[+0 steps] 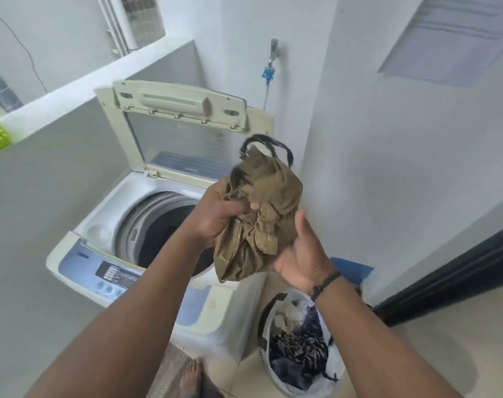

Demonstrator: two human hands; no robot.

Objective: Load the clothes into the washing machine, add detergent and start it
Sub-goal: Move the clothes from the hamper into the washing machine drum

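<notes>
Here both hands hold one bunched olive-brown garment (261, 214) in the air, just above the right-hand rim of the washing machine (101, 219), which serves as the landmark for everything else. The left hand (215, 216) is closed on the cloth from the side nearer the drum, its fingers curled tight into the folds and a thumb tip showing through the fabric. The right hand (302, 254) is only part closed: its palm cups the lower right of the bundle and the thumb stands up against the cloth, while the fingers are hidden behind it, so how far they wrap I cannot tell. The garment's long axis runs roughly upright, leaning a little away from the machine at the top, with a loose hem hanging down over the machine's front right corner and a thin black looped strap (269, 146) standing up at the upper end, in front of the raised lid (181, 122). That lid is tilted back and open, and the drum opening (164, 228) below it is dark, with something dark lying inside. On the floor just right of the machine stands a laundry basket (276, 377) lined with white plastic and holding more clothes (299, 346), mostly dark blue and patterned.
</notes>
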